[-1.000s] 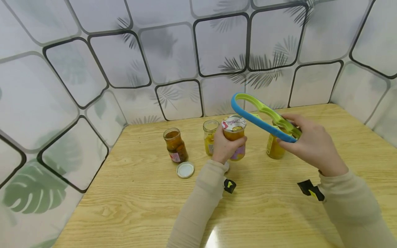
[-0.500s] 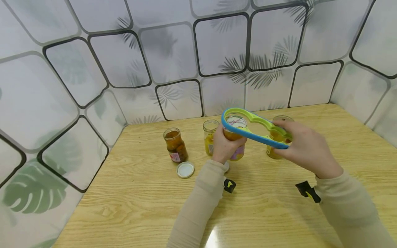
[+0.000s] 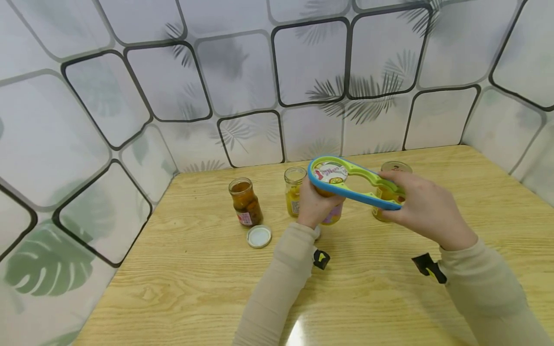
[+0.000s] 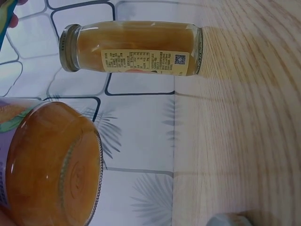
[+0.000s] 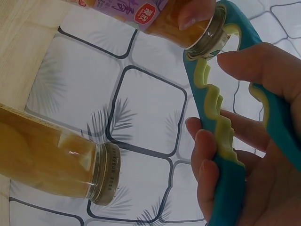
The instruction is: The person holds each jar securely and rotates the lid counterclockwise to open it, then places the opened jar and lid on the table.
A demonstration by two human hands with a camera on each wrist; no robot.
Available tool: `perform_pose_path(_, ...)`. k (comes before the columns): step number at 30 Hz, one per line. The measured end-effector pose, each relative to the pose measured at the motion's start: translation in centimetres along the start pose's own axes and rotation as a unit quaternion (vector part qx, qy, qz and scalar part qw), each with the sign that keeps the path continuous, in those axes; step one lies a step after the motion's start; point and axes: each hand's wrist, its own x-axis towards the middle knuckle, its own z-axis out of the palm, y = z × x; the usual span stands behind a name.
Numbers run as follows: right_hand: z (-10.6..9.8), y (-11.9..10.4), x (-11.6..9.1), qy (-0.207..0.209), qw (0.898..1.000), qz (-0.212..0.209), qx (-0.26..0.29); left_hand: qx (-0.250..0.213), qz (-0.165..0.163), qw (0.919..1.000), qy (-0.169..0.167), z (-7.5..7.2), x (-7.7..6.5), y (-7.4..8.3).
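Note:
My left hand (image 3: 318,204) grips a glass jar (image 4: 51,165) of orange fruit with a purple label, holding it up off the table. Its patterned lid (image 3: 330,172) faces upward. In my right hand (image 3: 426,209) is a blue and green jar opener (image 3: 361,194), gripped by its two handles. The opener's looped end lies around the lid, as the right wrist view also shows at the metal lid's edge. Behind the opener stands a closed jar (image 5: 47,155) of yellow fruit, partly hidden in the head view.
An uncapped jar (image 3: 245,202) of dark fruit stands at left, with a loose lid (image 3: 258,236) before it. Another uncapped jar (image 3: 293,192) of yellow fruit is close behind my left hand. A second lid (image 3: 318,232) shows partly beside my left wrist. A patterned wall backs the wooden table (image 3: 195,278).
My right hand has lowered the jar opener and moved it left, bringing its loop from above the held jar down around the lid. The left hand and its jar stay nearly in place.

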Motion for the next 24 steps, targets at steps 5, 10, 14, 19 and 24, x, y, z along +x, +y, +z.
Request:
perform_pose_path(5, -0.1, -0.1, 0.0, 0.007, 1.000, -0.005, -0.009, 0.001, 0.001, 1.0000, -0.005, 0.1, 0.4, -1.8)
perform_pose_path(10, 0.1, -0.1, -0.1, 0.033, 0.999, -0.024, -0.020, 0.000, 0.002, 1.0000, -0.005, 0.3, 0.6, -3.3)
perform_pose_path(14, 0.4, 0.0, -0.1, 0.059, 0.997, -0.045, -0.027, -0.001, 0.005, 1.0000, -0.003, 0.2, 0.6, -3.5)
perform_pose_path(19, 0.5, 0.3, -0.1, 0.087, 0.993, -0.074, -0.037, -0.005, 0.002, 1.0000, -0.007, 0.2, 0.6, -3.4)
perform_pose_path(24, 0.5, 0.6, -0.2, 0.101, 0.988, -0.107, -0.055, 0.000, 0.005, 0.9999, -0.010, 0.2, 0.5, -3.2)
